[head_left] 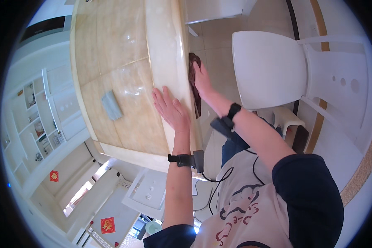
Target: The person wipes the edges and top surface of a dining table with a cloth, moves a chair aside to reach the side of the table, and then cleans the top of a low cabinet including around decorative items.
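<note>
My left hand [172, 110] lies flat on the pale border of a marble-look table [130, 105], its fingers spread and nothing in them. At the table's right side edge, my right hand [202, 82] presses a dark brown cloth [193, 74] against the side face. The cloth hangs down along the edge, and my fingers are partly hidden behind it. A folded light blue-grey cloth [111, 105] rests on the tabletop, left of my left hand and apart from it.
Right of the table stands a white chair [268, 68], with a beige stool [288, 118] below it. Another white chair [146, 192] is by the table's near end. White shelves [39, 124] line the far left. Black cables [219, 180] hang from my wrist straps.
</note>
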{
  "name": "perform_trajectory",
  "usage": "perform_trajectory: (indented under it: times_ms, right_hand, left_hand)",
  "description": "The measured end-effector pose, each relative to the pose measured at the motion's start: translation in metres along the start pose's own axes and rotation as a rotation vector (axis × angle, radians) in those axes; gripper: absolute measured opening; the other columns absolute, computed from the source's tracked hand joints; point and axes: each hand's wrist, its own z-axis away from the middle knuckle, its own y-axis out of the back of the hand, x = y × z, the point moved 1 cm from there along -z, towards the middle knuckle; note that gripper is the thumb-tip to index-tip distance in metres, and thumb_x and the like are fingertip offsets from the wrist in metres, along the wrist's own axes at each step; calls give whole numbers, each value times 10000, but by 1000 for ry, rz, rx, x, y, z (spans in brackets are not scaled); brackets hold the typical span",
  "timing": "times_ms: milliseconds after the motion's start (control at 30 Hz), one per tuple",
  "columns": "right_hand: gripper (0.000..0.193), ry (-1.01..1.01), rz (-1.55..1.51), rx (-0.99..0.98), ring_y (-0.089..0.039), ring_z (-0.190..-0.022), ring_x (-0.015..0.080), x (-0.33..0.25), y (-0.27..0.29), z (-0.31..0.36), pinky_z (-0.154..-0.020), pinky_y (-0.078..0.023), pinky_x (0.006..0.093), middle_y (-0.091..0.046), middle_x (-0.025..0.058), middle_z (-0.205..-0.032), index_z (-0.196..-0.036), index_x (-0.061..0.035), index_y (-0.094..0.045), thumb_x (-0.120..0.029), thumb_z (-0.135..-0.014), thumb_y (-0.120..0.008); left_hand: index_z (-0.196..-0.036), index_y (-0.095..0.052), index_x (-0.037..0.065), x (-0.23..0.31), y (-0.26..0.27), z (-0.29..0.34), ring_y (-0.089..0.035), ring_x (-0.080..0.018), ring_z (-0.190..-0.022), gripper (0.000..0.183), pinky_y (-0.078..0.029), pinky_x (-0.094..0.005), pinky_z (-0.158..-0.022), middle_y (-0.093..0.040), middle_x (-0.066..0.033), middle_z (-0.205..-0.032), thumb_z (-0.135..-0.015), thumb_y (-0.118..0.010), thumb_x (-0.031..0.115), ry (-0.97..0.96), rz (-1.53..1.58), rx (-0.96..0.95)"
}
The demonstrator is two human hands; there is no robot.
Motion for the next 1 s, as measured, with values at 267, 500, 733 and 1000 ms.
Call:
perform_trajectory:
  times_ms: [267, 500, 733, 1000]
  right_hand:
    - [395, -4, 186, -96, -609, -1080, 287, 0, -6, -111, -927, -466, 383, -656, 189, -1167, -1284, 2, -533, -290, -1025, -470]
    - [367, -430, 170, -222, -615, -953, 191, -3, 38, -9, -863, -498, 342, -662, 117, -1078, -1278, -11, -531, -276, -1028, -488]
    - [400, 46, 8, -78, -565, -1010, 142, -91, 28, 25, -914, -474, 320, -604, 71, -1156, -1328, -11, -485, -276, -1029, -507]
    - [607, 742, 889, -250, -234, -1449, 430, -67, -27, 19, -1187, -255, 477, -270, 222, -1543, -1388, -84, -458, -14, -819, -659]
  left_hand:
    - [-1444, -436, 20, 8, 0, -8, -279, -400, -1435, 631, -201, -505, -1168, -316, -217, -1551, -1061, -210, 468, -19, -12, -11]
    - [-1458, -425, 49, -2, 3, 2, -242, -385, -1459, 577, -170, -524, -1177, -281, -201, -1574, -1051, -258, 423, 10, 2, -13]
    - [-1472, -403, 70, -6, 2, 1, -220, -381, -1469, 544, -157, -534, -1181, -259, -197, -1586, -1038, -309, 382, 8, -14, -22]
    - [-1465, -403, 57, -8, 2, 8, -228, -407, -1458, 555, -166, -547, -1170, -282, -210, -1569, -1041, -278, 393, -8, -30, -3]
